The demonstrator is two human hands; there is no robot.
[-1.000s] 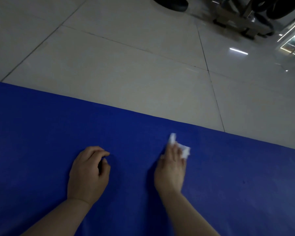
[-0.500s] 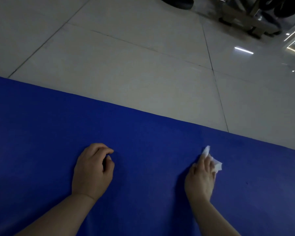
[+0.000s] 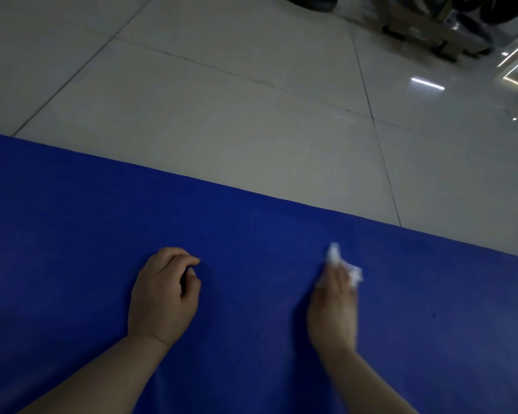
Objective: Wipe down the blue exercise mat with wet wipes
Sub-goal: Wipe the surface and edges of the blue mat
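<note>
Right hand [image 3: 334, 306], blurred, seemingly presses white wipe [image 3: 343, 262] flat-fingered onto blue mat [image 3: 72, 234]; left hand [image 3: 162, 297] curled, holding nothing.

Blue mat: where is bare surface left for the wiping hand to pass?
Bare mat lies left of the left hand, between it and the right hand pressing the wipe, and rightward. Gym equipment crowds only the far floor.
</note>
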